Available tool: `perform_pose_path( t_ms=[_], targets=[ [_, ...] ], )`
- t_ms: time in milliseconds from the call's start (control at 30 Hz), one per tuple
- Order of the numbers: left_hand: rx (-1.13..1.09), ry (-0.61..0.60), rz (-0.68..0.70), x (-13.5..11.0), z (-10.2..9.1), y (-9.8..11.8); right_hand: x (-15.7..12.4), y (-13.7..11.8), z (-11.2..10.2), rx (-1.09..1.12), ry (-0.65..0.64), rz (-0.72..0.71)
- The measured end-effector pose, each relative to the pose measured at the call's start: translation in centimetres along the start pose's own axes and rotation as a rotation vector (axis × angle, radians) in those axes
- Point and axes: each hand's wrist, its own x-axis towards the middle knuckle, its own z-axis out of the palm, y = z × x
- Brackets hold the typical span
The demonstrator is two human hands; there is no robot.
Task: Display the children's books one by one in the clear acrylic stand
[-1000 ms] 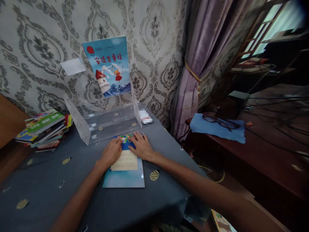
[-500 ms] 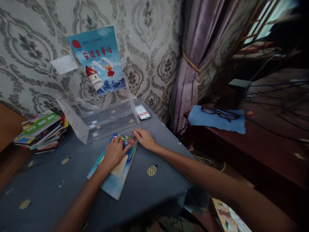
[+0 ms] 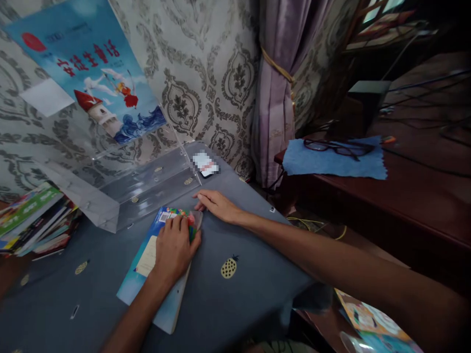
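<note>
On the bench (image 3: 253, 289), just before the clear stand (image 3: 147, 184), your blue book (image 3: 142, 267) lies flat and askew. Your left hand (image 3: 174, 245) presses open-palmed on its cover; your right hand (image 3: 218, 205) rests open beside it, fingertips at the far corner.

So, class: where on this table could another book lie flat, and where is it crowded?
Bare tablecloth lies right of the book, out to the table edge; more lies left of it, before the stack of books. Crowded: the clear stand at the back, with the left hand and right hand at the book's far end.
</note>
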Motion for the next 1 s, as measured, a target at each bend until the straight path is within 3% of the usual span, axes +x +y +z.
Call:
perform_pose_path(
  t_ms=[133,433,1000],
  targets=[
    [-0.015,0.049,0.008,-0.05,0.52,-0.15,0.12,-0.25,-0.34,0.006,0.000,-0.005],
    [-0.034,-0.015,-0.027,0.22,0.08,-0.10,-0.01,-0.61,-0.64,0.041,-0.002,0.032],
    [0.034,0.044,0.020,0.07,0.47,-0.17,-0.09,-0.51,-0.64,0.012,0.008,-0.010]
  ],
)
